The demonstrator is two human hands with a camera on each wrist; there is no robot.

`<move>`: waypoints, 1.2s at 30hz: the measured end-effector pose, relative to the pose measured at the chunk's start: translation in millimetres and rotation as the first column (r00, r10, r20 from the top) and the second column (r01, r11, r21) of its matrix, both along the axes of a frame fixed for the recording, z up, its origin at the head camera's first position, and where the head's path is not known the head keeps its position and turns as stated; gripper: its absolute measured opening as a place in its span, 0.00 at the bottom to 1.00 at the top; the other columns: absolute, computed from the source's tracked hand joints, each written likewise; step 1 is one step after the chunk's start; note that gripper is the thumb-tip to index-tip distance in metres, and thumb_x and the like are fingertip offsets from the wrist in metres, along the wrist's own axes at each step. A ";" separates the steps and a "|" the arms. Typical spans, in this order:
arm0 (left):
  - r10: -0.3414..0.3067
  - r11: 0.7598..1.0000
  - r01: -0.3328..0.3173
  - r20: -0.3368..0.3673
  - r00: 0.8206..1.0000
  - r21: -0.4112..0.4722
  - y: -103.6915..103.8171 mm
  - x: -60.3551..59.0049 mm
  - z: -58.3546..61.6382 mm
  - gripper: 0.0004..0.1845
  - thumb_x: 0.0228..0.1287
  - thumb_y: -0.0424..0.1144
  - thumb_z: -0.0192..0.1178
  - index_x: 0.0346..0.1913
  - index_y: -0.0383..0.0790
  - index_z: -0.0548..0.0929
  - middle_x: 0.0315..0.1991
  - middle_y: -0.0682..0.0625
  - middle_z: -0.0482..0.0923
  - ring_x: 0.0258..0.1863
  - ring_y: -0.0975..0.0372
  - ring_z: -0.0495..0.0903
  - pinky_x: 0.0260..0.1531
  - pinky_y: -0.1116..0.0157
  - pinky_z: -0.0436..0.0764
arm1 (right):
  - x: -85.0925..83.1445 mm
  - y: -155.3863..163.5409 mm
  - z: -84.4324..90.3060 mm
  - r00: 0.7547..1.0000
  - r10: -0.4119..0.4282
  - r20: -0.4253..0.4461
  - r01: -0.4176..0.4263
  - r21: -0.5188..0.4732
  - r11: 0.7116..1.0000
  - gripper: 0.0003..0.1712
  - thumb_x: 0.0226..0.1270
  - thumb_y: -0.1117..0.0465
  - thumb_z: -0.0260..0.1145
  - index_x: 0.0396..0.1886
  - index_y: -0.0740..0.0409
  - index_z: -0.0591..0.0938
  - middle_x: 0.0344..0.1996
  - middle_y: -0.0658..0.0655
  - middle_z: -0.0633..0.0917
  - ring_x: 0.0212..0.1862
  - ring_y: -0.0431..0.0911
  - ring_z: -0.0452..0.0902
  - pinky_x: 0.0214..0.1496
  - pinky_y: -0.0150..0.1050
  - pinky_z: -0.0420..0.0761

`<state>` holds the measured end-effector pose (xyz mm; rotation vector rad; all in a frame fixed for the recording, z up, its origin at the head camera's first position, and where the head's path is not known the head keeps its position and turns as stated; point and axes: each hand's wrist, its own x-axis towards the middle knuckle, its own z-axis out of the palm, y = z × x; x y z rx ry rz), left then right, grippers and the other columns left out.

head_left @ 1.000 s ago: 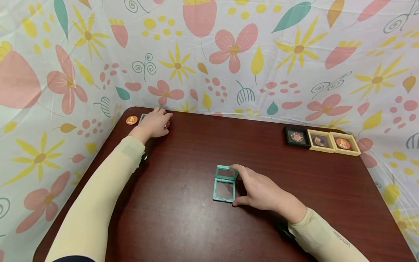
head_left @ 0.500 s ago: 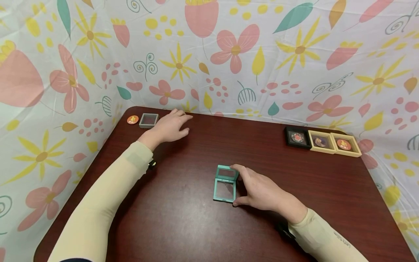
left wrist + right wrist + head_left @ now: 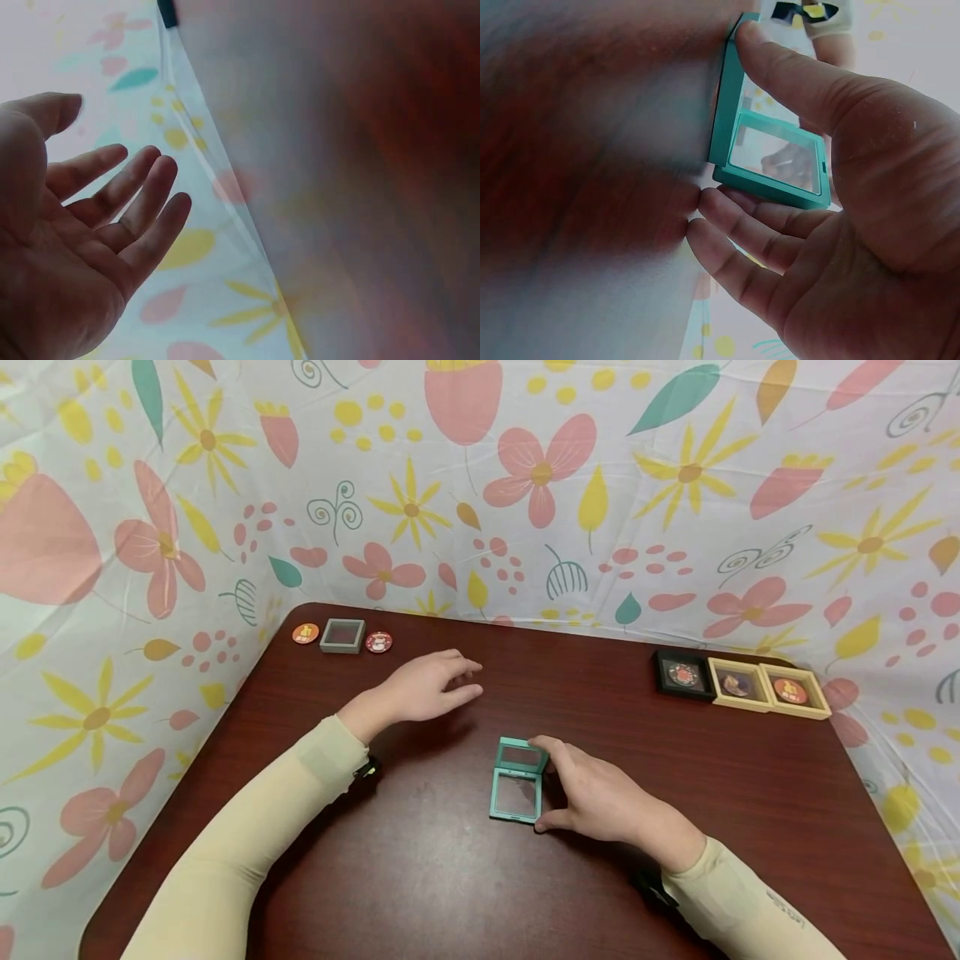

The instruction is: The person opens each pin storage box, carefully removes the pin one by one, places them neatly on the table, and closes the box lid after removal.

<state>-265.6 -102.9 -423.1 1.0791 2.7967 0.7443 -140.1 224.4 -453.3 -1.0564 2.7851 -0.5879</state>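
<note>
Frame (image 3: 517, 785) teal, lid (image 3: 521, 757) raised | right hand (image 3: 603, 795) holds it | left hand (image 3: 420, 687) hovers

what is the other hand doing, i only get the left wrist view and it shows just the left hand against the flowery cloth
Observer: The right hand grips a hinged teal display case by its right side, the lid raised.
Operator: got it, and what lies over at the far left
Observer: In the head view, a grey square case sits near that corner of the table, with a round orange badge to its left and a round red badge to its right.
</note>
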 end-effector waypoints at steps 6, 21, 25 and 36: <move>-0.010 0.999 0.002 0.148 0.989 0.053 13.8 22.3 -2.2 0.27 0.89 0.58 0.52 0.68 0.44 0.89 0.59 0.53 0.86 0.57 0.60 0.84 0.63 0.54 0.81 | -0.4 1.1 -0.2 1.000 0.008 -0.005 -0.008 -0.014 1.000 0.66 0.56 0.42 0.91 0.84 0.55 0.61 0.54 0.54 0.83 0.54 0.47 0.83 0.51 0.47 0.85; -0.132 0.988 0.075 0.481 0.867 0.136 28.2 44.0 -20.8 0.24 0.89 0.59 0.52 0.54 0.44 0.90 0.42 0.50 0.91 0.41 0.58 0.90 0.43 0.61 0.86 | -0.3 0.2 0.8 1.000 0.009 0.008 -0.008 -0.010 1.000 0.68 0.54 0.42 0.92 0.84 0.53 0.60 0.55 0.53 0.83 0.55 0.46 0.83 0.51 0.45 0.85; -0.161 0.983 0.093 0.488 0.858 0.160 29.4 45.0 -24.3 0.22 0.89 0.58 0.54 0.54 0.46 0.91 0.41 0.50 0.91 0.39 0.58 0.89 0.43 0.62 0.86 | -0.2 0.3 0.7 1.000 0.010 0.002 -0.010 -0.011 1.000 0.68 0.54 0.42 0.92 0.84 0.53 0.60 0.54 0.53 0.83 0.54 0.46 0.83 0.50 0.45 0.85; -0.144 0.985 0.074 0.513 0.846 0.155 31.5 49.0 -24.3 0.24 0.90 0.56 0.51 0.52 0.44 0.92 0.42 0.48 0.90 0.38 0.57 0.90 0.43 0.61 0.87 | -1.6 0.2 -1.2 1.000 0.027 -0.012 -0.027 -0.022 0.999 0.68 0.54 0.43 0.92 0.84 0.54 0.60 0.56 0.53 0.83 0.55 0.46 0.83 0.51 0.45 0.86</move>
